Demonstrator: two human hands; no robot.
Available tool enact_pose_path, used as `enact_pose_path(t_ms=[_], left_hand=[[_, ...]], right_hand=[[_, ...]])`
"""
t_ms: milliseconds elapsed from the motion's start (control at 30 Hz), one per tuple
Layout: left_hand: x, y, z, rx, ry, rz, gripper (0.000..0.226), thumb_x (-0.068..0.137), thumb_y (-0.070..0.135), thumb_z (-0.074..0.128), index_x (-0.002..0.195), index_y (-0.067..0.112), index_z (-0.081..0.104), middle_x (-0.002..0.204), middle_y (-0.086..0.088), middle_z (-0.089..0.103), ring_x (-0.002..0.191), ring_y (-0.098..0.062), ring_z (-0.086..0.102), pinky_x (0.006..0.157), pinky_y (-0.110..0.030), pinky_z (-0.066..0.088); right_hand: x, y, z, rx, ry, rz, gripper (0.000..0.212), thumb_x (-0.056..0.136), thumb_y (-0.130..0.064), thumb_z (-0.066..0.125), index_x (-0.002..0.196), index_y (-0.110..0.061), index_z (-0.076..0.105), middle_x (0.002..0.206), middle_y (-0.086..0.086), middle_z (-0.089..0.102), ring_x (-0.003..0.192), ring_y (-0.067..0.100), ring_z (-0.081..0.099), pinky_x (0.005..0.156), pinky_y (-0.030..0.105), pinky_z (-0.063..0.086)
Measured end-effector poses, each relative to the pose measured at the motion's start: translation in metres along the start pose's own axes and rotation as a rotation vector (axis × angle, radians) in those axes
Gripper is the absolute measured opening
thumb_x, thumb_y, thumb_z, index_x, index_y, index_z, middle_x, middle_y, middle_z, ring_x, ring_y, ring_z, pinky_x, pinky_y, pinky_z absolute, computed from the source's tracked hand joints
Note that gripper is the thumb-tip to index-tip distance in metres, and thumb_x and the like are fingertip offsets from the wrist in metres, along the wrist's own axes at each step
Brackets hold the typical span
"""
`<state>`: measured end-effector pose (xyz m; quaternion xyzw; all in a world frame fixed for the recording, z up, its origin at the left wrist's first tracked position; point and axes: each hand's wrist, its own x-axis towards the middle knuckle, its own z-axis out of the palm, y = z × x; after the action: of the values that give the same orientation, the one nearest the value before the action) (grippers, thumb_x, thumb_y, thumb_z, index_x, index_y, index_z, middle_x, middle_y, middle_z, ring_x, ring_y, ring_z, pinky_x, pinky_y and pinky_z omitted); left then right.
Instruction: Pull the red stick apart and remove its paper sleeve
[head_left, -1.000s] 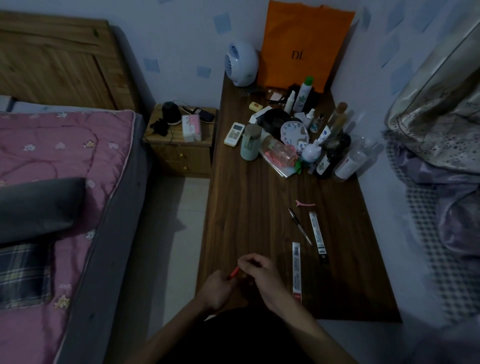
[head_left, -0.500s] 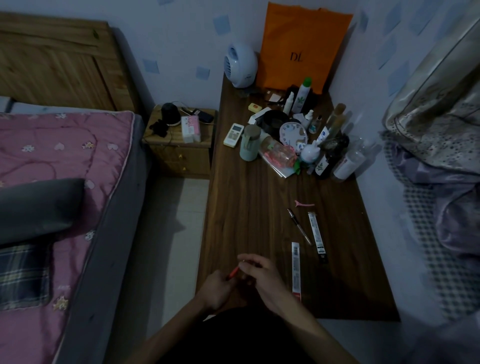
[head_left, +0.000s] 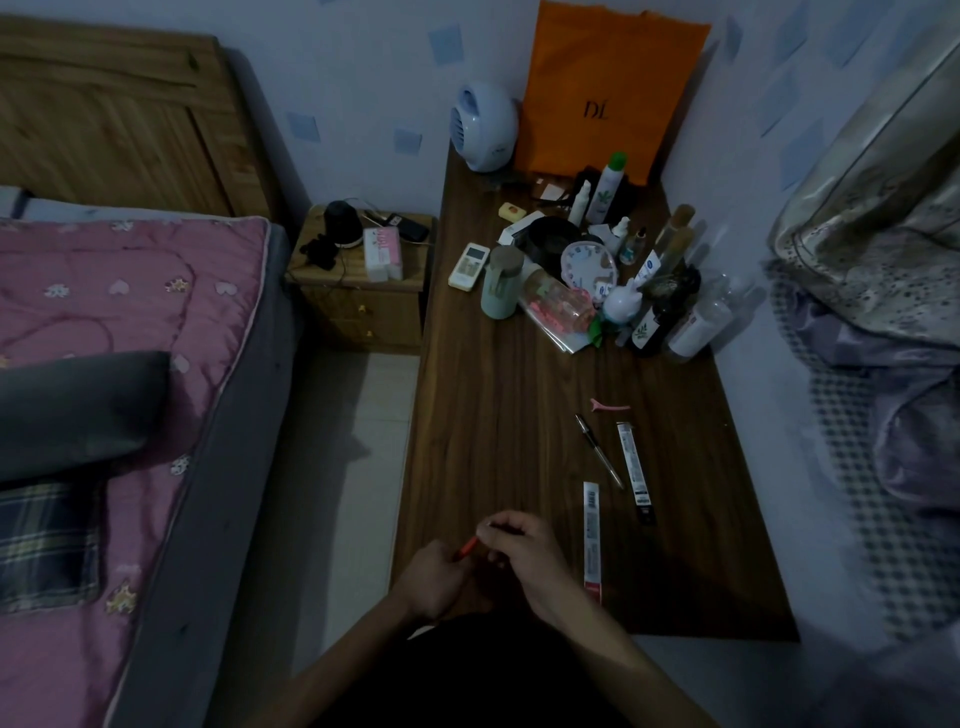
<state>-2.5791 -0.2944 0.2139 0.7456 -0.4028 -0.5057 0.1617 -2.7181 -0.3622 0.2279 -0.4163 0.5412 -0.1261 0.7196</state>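
Head view: I see both hands meeting on a thin red pen at the near edge of the desk.

My left hand (head_left: 434, 574) curls round the red pen (head_left: 467, 546) low down; my right hand (head_left: 524, 551) pinches its upper end, above the dark wooden desk (head_left: 493, 415), just left of a long white packet (head_left: 591, 540).

— What's in the hands?

— A thin red pen (head_left: 467, 546), only a short stretch showing. Left hand (head_left: 434, 577) grips its lower end; right hand (head_left: 524, 551) pinches the upper end with curled fingertips.

— Pose?

— Tilted, rising from lower left to upper right, held just above the near edge of the tabletop (head_left: 498, 415). Dim light; the tip and any cap are hidden between the fingers.
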Motion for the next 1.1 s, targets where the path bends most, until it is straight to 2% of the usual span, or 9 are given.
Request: enact_pose_path(t_ms=[133, 233, 367, 467, 633, 833, 1000, 1100], left_hand=[[0.002, 0.000, 0.000, -0.004, -0.002, 0.000, 0.039, 0.094, 0.033, 0.054, 0.059, 0.015, 0.050, 0.047, 0.004, 0.042, 0.038, -0.002, 0.034, 0.042, -0.025, 0.026], [0.005, -0.002, 0.002, -0.013, 0.006, 0.010, 0.043, 0.093, 0.035, 0.055, 0.055, 0.015, 0.047, 0.045, 0.004, 0.042, 0.035, 0.000, 0.033, 0.041, -0.024, 0.026], [0.009, -0.004, 0.004, -0.009, 0.028, 0.016, 0.050, 0.092, 0.042, 0.056, 0.050, 0.015, 0.045, 0.041, 0.005, 0.040, 0.030, 0.000, 0.033, 0.036, -0.018, 0.023], [0.010, -0.005, 0.005, 0.028, 0.029, 0.020, 0.051, 0.091, 0.040, 0.055, 0.048, 0.014, 0.043, 0.041, 0.005, 0.040, 0.030, 0.000, 0.034, 0.037, -0.019, 0.023], [0.012, -0.009, 0.006, 0.015, 0.015, 0.040, 0.045, 0.091, 0.042, 0.053, 0.059, 0.011, 0.055, 0.044, 0.005, 0.043, 0.034, 0.001, 0.036, 0.042, -0.022, 0.028], [0.015, -0.012, 0.008, 0.055, 0.035, 0.030, 0.053, 0.090, 0.046, 0.055, 0.050, 0.012, 0.044, 0.041, 0.003, 0.040, 0.032, 0.000, 0.034, 0.037, -0.020, 0.024], [0.017, -0.014, 0.010, 0.033, 0.037, 0.027, 0.056, 0.089, 0.046, 0.055, 0.046, 0.012, 0.044, 0.038, 0.004, 0.039, 0.030, 0.000, 0.035, 0.035, -0.019, 0.023], [0.018, -0.013, 0.011, 0.038, 0.033, 0.028, 0.054, 0.089, 0.046, 0.055, 0.048, 0.013, 0.044, 0.039, 0.004, 0.040, 0.031, -0.001, 0.034, 0.035, -0.019, 0.023]], right_hand=[[-0.002, -0.003, 0.000, 0.019, -0.004, 0.002, 0.007, 0.086, -0.021, 0.073, 0.090, -0.022, 0.078, 0.082, -0.002, 0.072, 0.075, 0.011, 0.063, 0.070, 0.028, 0.050], [-0.002, -0.005, 0.001, 0.010, 0.019, 0.004, 0.009, 0.086, -0.023, 0.074, 0.094, -0.020, 0.077, 0.083, -0.001, 0.071, 0.075, 0.011, 0.063, 0.068, 0.027, 0.050], [-0.001, -0.006, 0.001, -0.032, 0.063, -0.026, 0.021, 0.088, -0.020, 0.073, 0.099, -0.003, 0.072, 0.074, 0.000, 0.065, 0.063, 0.006, 0.058, 0.059, 0.019, 0.048], [0.000, -0.005, 0.000, -0.047, 0.085, -0.040, 0.021, 0.088, -0.019, 0.073, 0.096, 0.001, 0.071, 0.070, 0.000, 0.062, 0.062, 0.008, 0.054, 0.060, 0.022, 0.045], [0.000, -0.005, 0.000, -0.034, 0.069, -0.034, 0.009, 0.088, -0.014, 0.072, 0.091, -0.006, 0.074, 0.070, -0.001, 0.065, 0.063, 0.007, 0.056, 0.062, 0.022, 0.047], [-0.001, -0.006, 0.001, -0.021, 0.061, -0.037, 0.008, 0.088, -0.010, 0.070, 0.084, -0.014, 0.076, 0.063, -0.006, 0.067, 0.059, 0.004, 0.060, 0.058, 0.018, 0.048], [-0.003, -0.007, 0.001, -0.031, 0.073, -0.030, 0.006, 0.088, -0.016, 0.072, 0.083, -0.017, 0.076, 0.060, -0.008, 0.067, 0.059, 0.003, 0.060, 0.060, 0.019, 0.047], [-0.004, -0.007, 0.000, -0.074, 0.082, -0.037, 0.010, 0.087, -0.022, 0.074, 0.087, -0.013, 0.075, 0.061, -0.007, 0.065, 0.062, 0.006, 0.060, 0.065, 0.024, 0.048]])
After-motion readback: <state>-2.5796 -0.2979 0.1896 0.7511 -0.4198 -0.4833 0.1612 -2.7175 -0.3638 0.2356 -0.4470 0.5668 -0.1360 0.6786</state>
